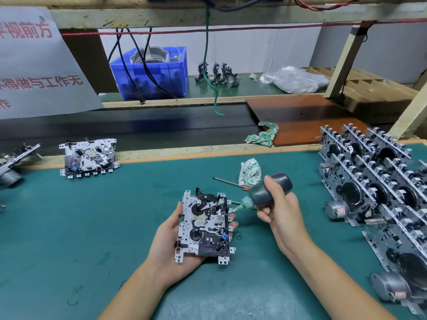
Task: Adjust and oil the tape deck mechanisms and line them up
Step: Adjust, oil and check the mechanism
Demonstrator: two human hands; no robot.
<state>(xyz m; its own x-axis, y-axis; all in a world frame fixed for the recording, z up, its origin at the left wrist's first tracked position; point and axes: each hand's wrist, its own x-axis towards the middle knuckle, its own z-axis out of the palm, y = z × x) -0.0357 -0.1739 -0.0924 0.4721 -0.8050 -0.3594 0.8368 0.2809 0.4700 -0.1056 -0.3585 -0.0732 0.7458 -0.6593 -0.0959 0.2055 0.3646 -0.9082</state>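
Green matting covers the worktop [92, 227], and above it the left hand [172, 241] cradles a tape deck mechanism [204, 224] from below. Its fingers [232, 225] are spread apart and lightly curled, the tips showing past the mechanism's right edge while the thumb lies along the left edge, so the metal plate rests across the palm, clear of the mat. The mechanism faces up, its long axis running away from the person, with the two dark reel hubs one behind the other.

The right hand [280, 209] is clamped round a dark oil bottle [270, 191], thumb on top and fingers wrapped beneath. The bottle is tilted, its base up and to the right, its pale green nozzle [239, 207] pointing down and left to the mechanism's right edge, just above the left hand's fingertips.

A screwdriver [227, 182] lies on the mat behind the bottle, beside a crumpled white and green rag [249, 170]. One more mechanism [89, 157] sits far left near the worktop's back edge. A packed block of mechanisms [374, 181] with grey motors stands in rows on the right. A second rag [263, 135] lies on a brown board [300, 118] behind, and a blue bin [150, 72] is on the far shelf.
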